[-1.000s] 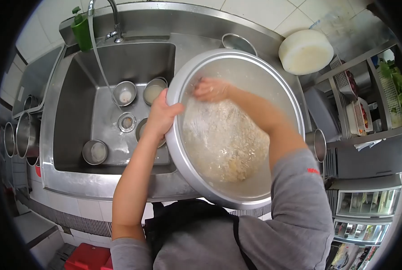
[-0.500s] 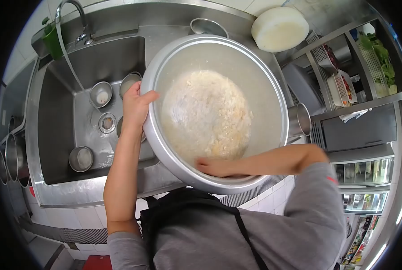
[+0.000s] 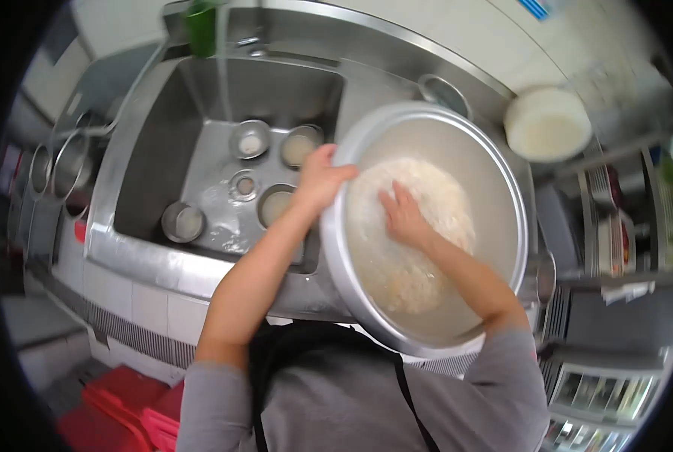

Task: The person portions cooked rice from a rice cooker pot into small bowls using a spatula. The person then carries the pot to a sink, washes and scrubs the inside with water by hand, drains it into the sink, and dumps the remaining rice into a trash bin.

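A large round metal pot (image 3: pixel 502 233) tilts toward me beside the sink, holding cloudy water and a mound of pale wet grains that look like rice (image 3: pixel 448 197). My left hand (image 3: pixel 321 179) grips the pot's left rim, thumb over the edge and the other fingers hidden outside. Inside the pot, my right hand (image 3: pixel 408 217) reaches over the grains with its fingers apart, holding nothing. Whether its fingertips touch the rice or only the water I cannot tell.
Left of the pot, a steel sink (image 3: pixel 152 173) holds several small metal bowls, with water running from a hose (image 3: pixel 223 71). A white round block (image 3: pixel 549 124) stands at the back right. Shelves with baskets (image 3: pixel 615 241) line the right; red bins (image 3: pixel 125 399) stand low left.
My right hand has moved from the pot's near side up over the middle of the grains, its fingers now spread. My left hand stays on the rim. The view has shifted leftward.
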Demonstrator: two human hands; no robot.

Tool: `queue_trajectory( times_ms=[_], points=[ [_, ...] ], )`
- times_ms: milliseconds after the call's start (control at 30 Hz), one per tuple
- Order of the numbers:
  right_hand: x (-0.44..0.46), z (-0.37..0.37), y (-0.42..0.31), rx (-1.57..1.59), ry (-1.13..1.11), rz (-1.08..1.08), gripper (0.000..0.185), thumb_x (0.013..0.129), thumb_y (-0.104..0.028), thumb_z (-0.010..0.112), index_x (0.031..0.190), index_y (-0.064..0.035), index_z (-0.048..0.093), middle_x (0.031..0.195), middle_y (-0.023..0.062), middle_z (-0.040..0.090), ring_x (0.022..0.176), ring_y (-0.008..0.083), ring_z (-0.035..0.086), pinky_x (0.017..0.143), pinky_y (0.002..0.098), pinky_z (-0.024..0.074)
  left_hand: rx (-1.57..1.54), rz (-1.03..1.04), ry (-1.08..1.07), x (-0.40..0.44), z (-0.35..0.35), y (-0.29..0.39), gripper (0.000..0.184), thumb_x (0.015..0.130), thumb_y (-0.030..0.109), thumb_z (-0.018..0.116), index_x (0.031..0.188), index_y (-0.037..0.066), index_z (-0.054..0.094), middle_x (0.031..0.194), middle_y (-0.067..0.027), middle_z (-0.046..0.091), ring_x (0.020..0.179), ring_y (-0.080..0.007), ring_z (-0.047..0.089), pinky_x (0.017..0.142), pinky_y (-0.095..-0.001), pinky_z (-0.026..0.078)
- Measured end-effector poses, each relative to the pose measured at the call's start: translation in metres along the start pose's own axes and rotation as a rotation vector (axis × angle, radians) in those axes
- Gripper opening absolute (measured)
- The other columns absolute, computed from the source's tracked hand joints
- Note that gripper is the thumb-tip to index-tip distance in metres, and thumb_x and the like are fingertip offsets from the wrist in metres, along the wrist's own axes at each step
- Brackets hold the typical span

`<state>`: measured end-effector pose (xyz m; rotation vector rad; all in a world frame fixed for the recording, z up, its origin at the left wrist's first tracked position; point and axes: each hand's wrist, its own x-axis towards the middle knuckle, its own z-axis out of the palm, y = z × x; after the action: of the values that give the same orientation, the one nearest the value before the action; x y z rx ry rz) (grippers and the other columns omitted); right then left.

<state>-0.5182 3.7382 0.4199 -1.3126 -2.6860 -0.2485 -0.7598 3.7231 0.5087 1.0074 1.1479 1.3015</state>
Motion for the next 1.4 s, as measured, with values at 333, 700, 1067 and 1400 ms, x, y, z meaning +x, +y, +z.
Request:
queue_trajectory(
  times_ms=[333, 700, 1067, 1400],
  points=[
    [0.034, -0.131, 0.011, 0.758, -0.583, 0.605, 0.032, 0.072, -0.024, 0.051, 0.096, -0.0050, 0.057, 0.076, 0.0157, 0.058, 0.074, 0.0247, 0.057, 0.071, 0.0332, 0.0442, -0.103, -0.321, -0.145, 0.077, -0.119, 0.016, 0.048, 0.073, 0.033, 0.062, 0.109, 0.008, 0.044, 0.096, -0.0112, 0.048, 0.066, -0.0178, 0.056, 0.047, -0.0279, 0.046],
    [0.231, -0.180, -0.163, 0.520, -0.415, 0.318, 0.035, 0.079, -0.036, 0.054, 0.084, -0.0019, 0.056, 0.070, 0.0115, 0.057, 0.064, 0.0203, 0.053, 0.061, 0.0310, 0.0410, -0.135, -0.109, 0.066, 0.243, -0.229, 0.036, 0.023, 0.082, 0.028, 0.052, 0.076, 0.006, 0.052, 0.057, -0.0011, 0.049, 0.045, -0.0091, 0.042, 0.037, -0.0232, 0.032],
    [0.500, 0.053, -0.218, 0.617, -0.659, 0.366, 0.039, 0.079, -0.037, 0.052, 0.110, -0.0133, 0.056, 0.108, 0.0073, 0.056, 0.100, 0.0204, 0.052, 0.089, 0.0308, 0.0368, 0.590, 0.913, -0.516, 0.169, -0.246, 0.045, 0.034, 0.083, 0.037, 0.043, 0.084, 0.009, 0.062, 0.084, -0.0088, 0.062, 0.084, -0.0259, 0.057, 0.077, -0.0404, 0.042],
    [0.463, 0.010, -0.201, -0.119, -0.746, -0.264, 0.039, 0.067, -0.040, 0.065, 0.092, -0.0111, 0.064, 0.098, 0.0087, 0.061, 0.095, 0.0254, 0.055, 0.077, 0.0355, 0.0453, -0.126, 0.054, -0.153, 0.227, -0.286, -0.008, 0.040, 0.082, 0.038, 0.043, 0.096, 0.004, 0.059, 0.085, -0.0103, 0.061, 0.075, -0.0235, 0.059, 0.061, -0.0339, 0.046]
  ],
)
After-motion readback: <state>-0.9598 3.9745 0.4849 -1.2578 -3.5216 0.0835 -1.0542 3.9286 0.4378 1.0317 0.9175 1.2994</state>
